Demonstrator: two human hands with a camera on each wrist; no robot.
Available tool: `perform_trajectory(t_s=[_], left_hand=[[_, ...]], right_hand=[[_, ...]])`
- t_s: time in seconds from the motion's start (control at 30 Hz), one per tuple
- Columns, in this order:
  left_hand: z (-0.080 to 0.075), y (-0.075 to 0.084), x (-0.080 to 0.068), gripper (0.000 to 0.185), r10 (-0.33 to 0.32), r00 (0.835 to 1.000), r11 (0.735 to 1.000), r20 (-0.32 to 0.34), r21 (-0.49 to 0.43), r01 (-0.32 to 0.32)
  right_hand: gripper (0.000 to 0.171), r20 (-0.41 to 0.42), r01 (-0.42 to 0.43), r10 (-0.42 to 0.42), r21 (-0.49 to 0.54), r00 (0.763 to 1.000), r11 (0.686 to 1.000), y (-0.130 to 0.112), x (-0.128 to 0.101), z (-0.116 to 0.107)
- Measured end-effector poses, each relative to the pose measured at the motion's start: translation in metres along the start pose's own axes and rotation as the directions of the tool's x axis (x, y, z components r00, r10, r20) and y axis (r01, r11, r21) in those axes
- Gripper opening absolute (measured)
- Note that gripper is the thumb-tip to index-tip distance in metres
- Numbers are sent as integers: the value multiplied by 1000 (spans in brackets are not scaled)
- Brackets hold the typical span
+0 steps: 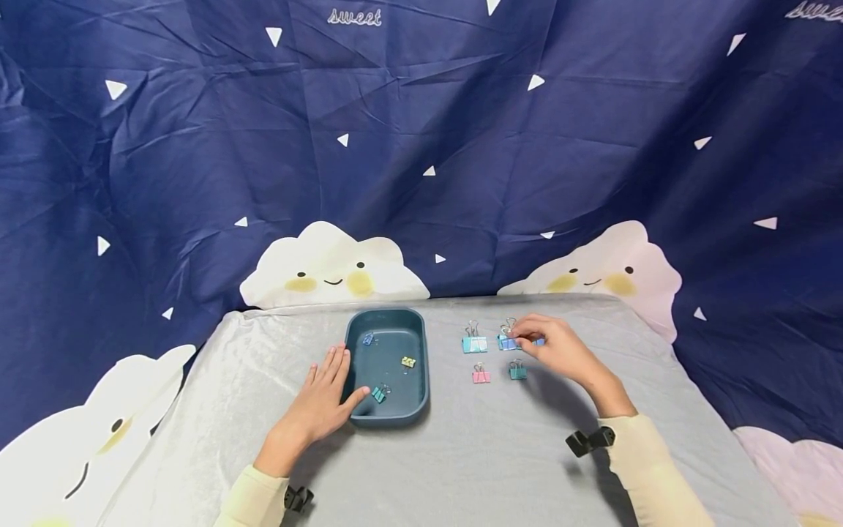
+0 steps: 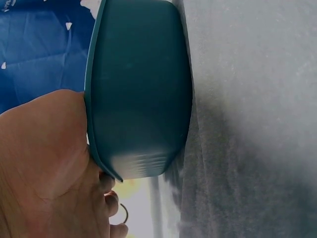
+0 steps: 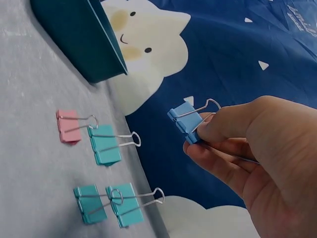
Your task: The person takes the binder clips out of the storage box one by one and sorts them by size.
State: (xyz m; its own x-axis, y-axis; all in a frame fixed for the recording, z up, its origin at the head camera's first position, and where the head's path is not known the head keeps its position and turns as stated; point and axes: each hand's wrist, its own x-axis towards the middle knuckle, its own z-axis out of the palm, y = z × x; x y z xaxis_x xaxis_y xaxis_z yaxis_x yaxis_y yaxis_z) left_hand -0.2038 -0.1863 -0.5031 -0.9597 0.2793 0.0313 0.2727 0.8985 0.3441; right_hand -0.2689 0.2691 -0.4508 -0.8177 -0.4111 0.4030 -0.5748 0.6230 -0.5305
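My right hand (image 1: 560,348) pinches a blue binder clip (image 3: 186,118) between thumb and fingers, held above the cloth in the right wrist view. Near it on the cloth stand two larger teal binder clips (image 3: 105,146), a dark teal binder clip (image 1: 518,372) and a pink binder clip (image 1: 481,377). Another bit of blue shows past the fingers in the head view; its shape is mostly covered. My left hand (image 1: 319,399) rests against the left rim of a dark teal tray (image 1: 426,373), fingers straight, thumb over the near corner.
Inside the tray lie a small blue clip (image 1: 368,339), a yellow patterned clip (image 1: 408,361) and a teal clip (image 1: 380,394), spaced apart. Grey cloth (image 1: 461,461) covers the table. Behind its far edge hangs a navy curtain (image 1: 461,110) with white clouds.
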Motion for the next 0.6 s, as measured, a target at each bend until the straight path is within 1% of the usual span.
perform_trajectory(t_s=[0.2, 0.4, 0.6], left_hand=[[1, -1, 0, 90, 3, 1000, 1000, -3, -9, -3], [0, -1, -1, 91, 9, 1000, 1000, -8, -8, -9], [-1, 0, -2, 90, 7, 1000, 1000, -7, -19, -7]], right_hand=[[23, -30, -14, 14, -7, 999, 1000, 7, -8, -6], [17, -42, -22, 21, -11, 999, 1000, 14, -16, -11], [17, -67, -48, 47, -10, 997, 999, 19, -24, -13]])
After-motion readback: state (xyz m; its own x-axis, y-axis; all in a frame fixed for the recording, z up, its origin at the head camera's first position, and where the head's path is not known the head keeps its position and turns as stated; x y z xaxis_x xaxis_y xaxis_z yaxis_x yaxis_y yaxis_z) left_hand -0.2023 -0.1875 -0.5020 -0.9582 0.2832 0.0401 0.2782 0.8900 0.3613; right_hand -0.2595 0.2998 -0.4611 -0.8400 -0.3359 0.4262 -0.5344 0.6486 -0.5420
